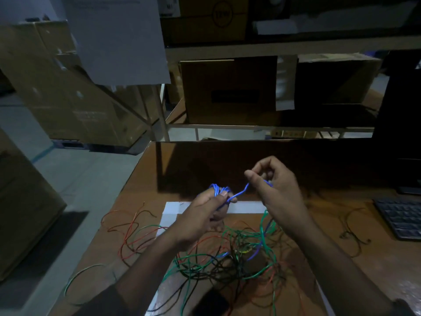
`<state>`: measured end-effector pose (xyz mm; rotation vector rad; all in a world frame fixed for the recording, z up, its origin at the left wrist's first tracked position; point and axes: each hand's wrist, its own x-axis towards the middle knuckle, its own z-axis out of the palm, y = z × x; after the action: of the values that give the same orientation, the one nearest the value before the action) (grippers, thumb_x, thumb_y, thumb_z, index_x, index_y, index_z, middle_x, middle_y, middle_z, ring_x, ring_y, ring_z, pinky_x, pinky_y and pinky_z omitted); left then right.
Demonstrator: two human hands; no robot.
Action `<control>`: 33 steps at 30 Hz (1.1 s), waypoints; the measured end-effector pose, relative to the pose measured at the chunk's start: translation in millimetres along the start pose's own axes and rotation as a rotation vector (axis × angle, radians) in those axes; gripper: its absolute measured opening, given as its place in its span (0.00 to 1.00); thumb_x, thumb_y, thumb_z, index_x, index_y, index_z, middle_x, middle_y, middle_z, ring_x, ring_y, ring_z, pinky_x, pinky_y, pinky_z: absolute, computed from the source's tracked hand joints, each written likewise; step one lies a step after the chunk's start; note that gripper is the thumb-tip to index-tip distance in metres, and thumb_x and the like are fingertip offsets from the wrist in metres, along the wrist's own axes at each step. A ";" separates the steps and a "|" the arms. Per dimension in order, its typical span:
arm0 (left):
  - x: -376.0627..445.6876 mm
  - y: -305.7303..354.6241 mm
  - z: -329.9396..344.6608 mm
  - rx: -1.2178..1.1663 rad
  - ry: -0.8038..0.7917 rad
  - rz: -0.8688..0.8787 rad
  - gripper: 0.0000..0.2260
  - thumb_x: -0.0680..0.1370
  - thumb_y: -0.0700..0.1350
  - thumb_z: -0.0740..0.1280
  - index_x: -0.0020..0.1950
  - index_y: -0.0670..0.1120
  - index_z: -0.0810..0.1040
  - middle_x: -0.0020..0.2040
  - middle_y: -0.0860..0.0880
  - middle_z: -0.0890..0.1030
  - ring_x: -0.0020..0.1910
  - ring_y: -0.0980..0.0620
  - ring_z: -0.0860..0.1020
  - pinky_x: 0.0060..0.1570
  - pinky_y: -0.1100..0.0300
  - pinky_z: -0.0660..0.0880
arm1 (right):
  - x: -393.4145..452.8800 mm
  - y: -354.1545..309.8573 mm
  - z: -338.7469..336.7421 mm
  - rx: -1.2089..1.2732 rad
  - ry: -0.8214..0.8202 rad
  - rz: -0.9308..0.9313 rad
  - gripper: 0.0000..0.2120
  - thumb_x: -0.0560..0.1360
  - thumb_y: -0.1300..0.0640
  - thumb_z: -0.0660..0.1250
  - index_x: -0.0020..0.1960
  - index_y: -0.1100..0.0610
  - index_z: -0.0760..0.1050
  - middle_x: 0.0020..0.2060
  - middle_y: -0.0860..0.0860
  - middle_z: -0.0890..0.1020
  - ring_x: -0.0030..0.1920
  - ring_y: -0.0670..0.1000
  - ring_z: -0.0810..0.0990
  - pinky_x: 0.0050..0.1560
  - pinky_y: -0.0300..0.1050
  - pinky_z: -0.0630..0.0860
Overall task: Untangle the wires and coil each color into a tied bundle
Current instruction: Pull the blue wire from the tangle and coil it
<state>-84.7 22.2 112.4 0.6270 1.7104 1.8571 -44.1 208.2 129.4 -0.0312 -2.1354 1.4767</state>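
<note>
- Brown table (145,201): a white sheet (175,207) is laid on it.
- Tangle of green, red and black wires (227,258): spread across the table below both hands.
- Right hand (276,188): a free run of the blue wire (241,193) is pinched between thumb and fingers.
- Left hand (205,213): several blue loops are gripped by curled fingers, above the table.
</note>
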 end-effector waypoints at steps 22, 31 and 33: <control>-4.6 29.5 -47.3 -0.825 -0.469 -0.139 0.11 0.87 0.49 0.58 0.48 0.46 0.73 0.30 0.54 0.61 0.25 0.57 0.59 0.26 0.64 0.54 | 4.1 30.2 -4.7 -0.031 0.002 0.105 0.15 0.78 0.46 0.70 0.43 0.54 0.69 0.28 0.47 0.68 0.28 0.49 0.66 0.28 0.47 0.65; -13.4 64.6 -74.8 -1.068 -0.185 0.113 0.12 0.88 0.47 0.51 0.51 0.45 0.70 0.33 0.53 0.69 0.27 0.58 0.63 0.31 0.64 0.64 | -41.6 70.0 15.3 0.028 -0.196 0.261 0.10 0.84 0.48 0.58 0.46 0.50 0.67 0.32 0.48 0.64 0.29 0.49 0.61 0.28 0.45 0.60; -13.0 64.6 -68.7 -1.077 -0.043 0.164 0.13 0.88 0.46 0.54 0.50 0.44 0.74 0.43 0.50 0.81 0.31 0.58 0.76 0.36 0.64 0.76 | -46.2 66.6 16.2 -0.099 -0.195 0.213 0.09 0.84 0.50 0.59 0.46 0.50 0.68 0.32 0.50 0.69 0.29 0.47 0.64 0.30 0.44 0.62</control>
<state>-124.9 -41.3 170.8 0.3325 0.4391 2.4579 -30.2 206.3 47.9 -0.1611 -2.4244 1.5450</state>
